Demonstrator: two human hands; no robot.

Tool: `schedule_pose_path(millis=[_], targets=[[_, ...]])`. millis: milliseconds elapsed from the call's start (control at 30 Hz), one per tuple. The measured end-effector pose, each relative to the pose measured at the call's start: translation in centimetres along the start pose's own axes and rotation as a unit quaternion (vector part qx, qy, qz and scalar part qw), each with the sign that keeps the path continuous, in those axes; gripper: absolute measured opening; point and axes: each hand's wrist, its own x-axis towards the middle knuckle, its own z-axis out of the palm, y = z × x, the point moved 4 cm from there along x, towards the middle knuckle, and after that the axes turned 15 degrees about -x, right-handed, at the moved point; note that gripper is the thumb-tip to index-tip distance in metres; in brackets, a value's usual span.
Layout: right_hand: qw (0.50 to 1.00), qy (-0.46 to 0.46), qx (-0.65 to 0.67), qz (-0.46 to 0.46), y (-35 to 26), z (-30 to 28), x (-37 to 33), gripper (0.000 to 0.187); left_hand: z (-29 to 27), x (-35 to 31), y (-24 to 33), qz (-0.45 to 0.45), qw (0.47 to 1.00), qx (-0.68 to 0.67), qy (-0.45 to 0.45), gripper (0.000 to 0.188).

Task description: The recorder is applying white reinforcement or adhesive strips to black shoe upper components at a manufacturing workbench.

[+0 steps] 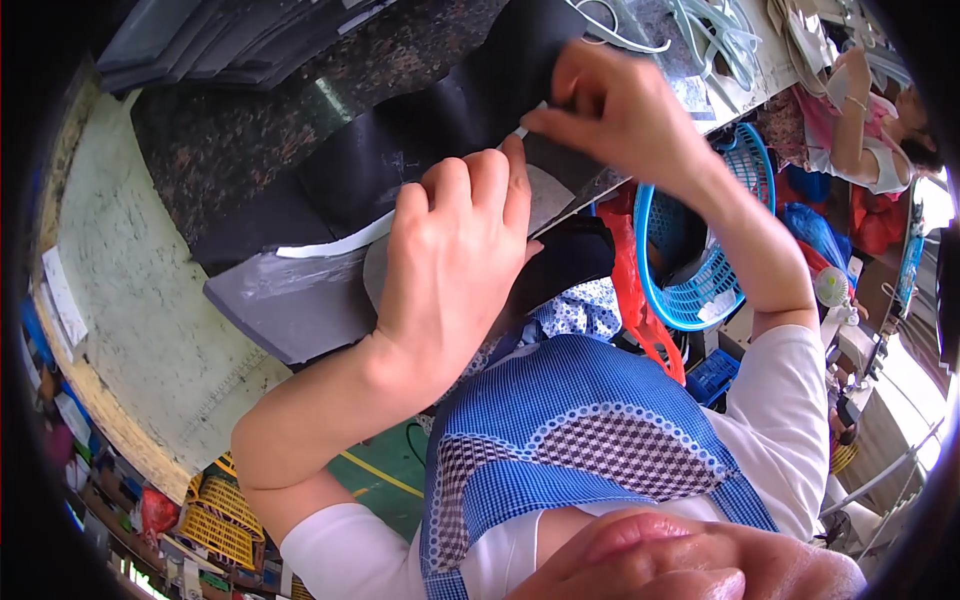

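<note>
One narrow white flexible strip (335, 243) — lies along one dark-grey flat panel (290, 300), beside black sheet material (400, 140); its middle runs under the left hand (455, 235). Two hands: left has fingers close together, laid over strip and panel, grip underneath cannot be told; right hand (630, 110) blurred, fingers curled, thumb by the strip's far end — pinch or not, cannot tell. One round blue plastic basket (650, 290) near right forearm. Pale marking on black material, too small to read
</note>
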Motion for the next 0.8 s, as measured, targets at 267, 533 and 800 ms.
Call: schedule_pose_path(millis=[267,533,800], targets=[[0.967,0.087,-0.155,-0.181,-2.1,1.5,-5.4,0.057,-1.4,3.3,-2.1,0.052,0.984,-0.171,0.017,0.064],[0.979,0.067,-0.097,-0.169,-1.2,1.0,-5.1,0.058,-3.3,2.2,-8.4,-0.268,0.927,-0.261,-0.025,0.047],[0.797,-0.308,0.444,0.27,4.6,-1.3,0.7,0.047,-1.7,-1.3,0.3,0.11,0.979,-0.153,0.073,0.009]])
